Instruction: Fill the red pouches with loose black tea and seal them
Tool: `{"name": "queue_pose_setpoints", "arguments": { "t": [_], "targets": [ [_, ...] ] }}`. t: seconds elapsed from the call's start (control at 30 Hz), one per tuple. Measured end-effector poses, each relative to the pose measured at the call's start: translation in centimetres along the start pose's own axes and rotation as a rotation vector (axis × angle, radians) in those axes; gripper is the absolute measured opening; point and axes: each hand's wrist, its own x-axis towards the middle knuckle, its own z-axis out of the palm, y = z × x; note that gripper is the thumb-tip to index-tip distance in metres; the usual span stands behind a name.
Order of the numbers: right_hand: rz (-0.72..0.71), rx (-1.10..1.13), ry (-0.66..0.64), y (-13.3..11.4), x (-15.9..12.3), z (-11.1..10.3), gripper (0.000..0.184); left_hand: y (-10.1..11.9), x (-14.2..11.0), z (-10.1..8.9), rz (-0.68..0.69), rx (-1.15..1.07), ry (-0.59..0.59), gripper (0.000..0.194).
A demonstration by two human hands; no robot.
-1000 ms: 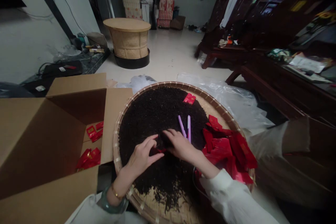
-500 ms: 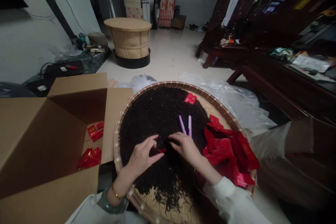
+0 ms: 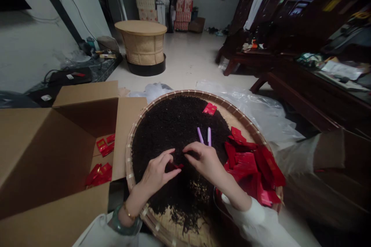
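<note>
My left hand (image 3: 158, 170) curls its thumb and fingers around a small red packet (image 3: 178, 166), of which only a bit of edge shows. Close to its right, my right hand (image 3: 203, 160) is bent in a pinch above the dark dried leaves, which look like loose tea (image 3: 168, 123); what its fingertips hold is too dark to make out. Both hands are over a round woven bamboo tray (image 3: 129, 154). Two purple sticks (image 3: 209, 136) stand out of the leaves just beyond my right hand. A pile of red packets (image 3: 246, 164) lies on the tray's right side.
One red packet (image 3: 210, 109) rests at the leaves' far edge. An open cardboard box (image 3: 72, 208) with several red packets (image 3: 100, 173) inside stands left of the tray. Clear plastic sheeting (image 3: 257, 110) lies behind it. Dark wooden furniture (image 3: 301, 96) is at right, a round table (image 3: 142, 27) ahead.
My right hand has lifted slightly and its fingertips have moved a little left, towards the packet. My left hand stays in place around the packet.
</note>
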Motion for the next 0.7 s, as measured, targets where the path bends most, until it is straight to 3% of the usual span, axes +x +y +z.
{"name": "queue_pose_setpoints", "arguments": {
  "t": [0.1, 0.17, 0.33, 0.47, 0.6, 0.7],
  "targets": [
    [0.009, -0.095, 0.067, 0.6, -0.3, -0.6, 0.021, 0.0, 0.0, 0.0, -0.002, 0.007, 0.002, 0.017],
    [-0.071, -0.163, 0.044, 0.1, -0.6, -0.9, 0.022, 0.0, 0.0, 0.0, 0.000, 0.002, 0.005, 0.017],
    [-0.317, -0.298, -0.311, -2.1, -1.1, -0.2, 0.021, 0.1, 0.1, -0.2, 0.018, -0.023, 0.004, 0.018],
    [-0.320, -0.461, -0.428, -1.6, -0.5, 1.1, 0.021, 0.1, 0.1, -0.3, -0.014, -0.052, -0.042, 0.025],
    [-0.309, -0.518, -0.493, -0.4, 0.2, 1.6, 0.006, -0.1, -0.1, -0.1, -0.104, -0.107, -0.071, 0.052],
    [-0.270, -0.482, -0.492, 0.0, 0.6, 1.2, 0.010, -0.6, -0.1, 0.2, -0.219, -0.219, -0.050, 0.065]
  ]
}}
